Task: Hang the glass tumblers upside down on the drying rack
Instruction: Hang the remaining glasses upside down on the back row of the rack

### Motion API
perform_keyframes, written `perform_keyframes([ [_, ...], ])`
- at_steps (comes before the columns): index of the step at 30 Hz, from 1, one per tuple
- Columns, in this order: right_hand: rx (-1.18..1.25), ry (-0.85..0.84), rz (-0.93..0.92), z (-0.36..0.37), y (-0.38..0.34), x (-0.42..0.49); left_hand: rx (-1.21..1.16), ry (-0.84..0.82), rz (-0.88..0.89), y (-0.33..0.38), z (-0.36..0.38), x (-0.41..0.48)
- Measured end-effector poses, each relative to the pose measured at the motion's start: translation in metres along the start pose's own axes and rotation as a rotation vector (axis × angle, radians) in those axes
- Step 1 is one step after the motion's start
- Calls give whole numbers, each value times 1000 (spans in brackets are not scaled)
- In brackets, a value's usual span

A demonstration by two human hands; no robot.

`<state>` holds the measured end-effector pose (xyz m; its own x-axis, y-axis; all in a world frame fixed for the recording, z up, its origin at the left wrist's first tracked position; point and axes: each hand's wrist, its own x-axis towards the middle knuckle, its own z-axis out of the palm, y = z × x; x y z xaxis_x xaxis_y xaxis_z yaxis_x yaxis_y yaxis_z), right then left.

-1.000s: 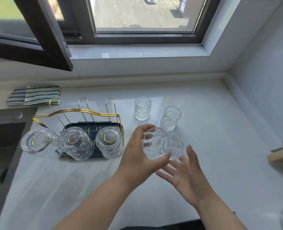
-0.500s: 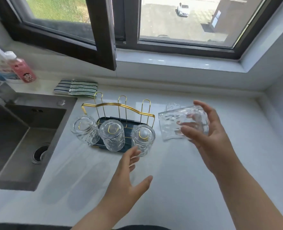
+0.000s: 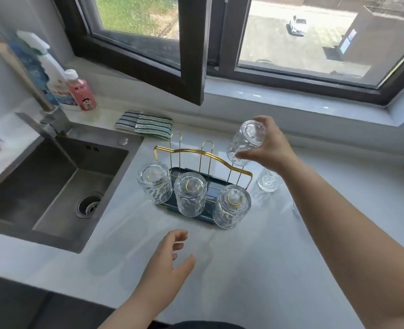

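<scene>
A gold wire drying rack (image 3: 191, 151) on a dark tray stands on the white counter. Three glass tumblers hang upside down on its front pegs: left (image 3: 154, 185), middle (image 3: 191, 197), right (image 3: 231, 208). My right hand (image 3: 273, 144) grips a fourth tumbler (image 3: 244, 141), turned bottom-up and tilted, over the back right peg of the rack. Two back pegs stand bare. Another tumbler (image 3: 268, 180) stands on the counter right of the rack, partly behind my forearm. My left hand (image 3: 170, 262) hovers open above the counter in front of the rack, holding nothing.
A steel sink (image 3: 53, 184) with a faucet (image 3: 25, 77) lies to the left. Bottles (image 3: 80, 91) stand behind it. A striped folded cloth (image 3: 145, 123) rests behind the rack. An open window sash (image 3: 189, 58) juts inward above the counter.
The tumbler passed from my left hand to my right. My right hand turned it bottom-up and carried it over the rack's back right peg. My left hand drew back and opened.
</scene>
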<state>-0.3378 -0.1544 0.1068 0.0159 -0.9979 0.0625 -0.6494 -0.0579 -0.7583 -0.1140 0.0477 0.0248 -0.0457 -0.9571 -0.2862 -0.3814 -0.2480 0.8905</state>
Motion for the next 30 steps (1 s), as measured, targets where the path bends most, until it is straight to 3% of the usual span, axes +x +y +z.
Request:
perform_keyframes([
  [16,-87,-240,-64,31,51,19,-1,10,-46,4,14,6],
  [30,-104,-298,-93,39,61,22,35,-54,-35,3,32,3],
])
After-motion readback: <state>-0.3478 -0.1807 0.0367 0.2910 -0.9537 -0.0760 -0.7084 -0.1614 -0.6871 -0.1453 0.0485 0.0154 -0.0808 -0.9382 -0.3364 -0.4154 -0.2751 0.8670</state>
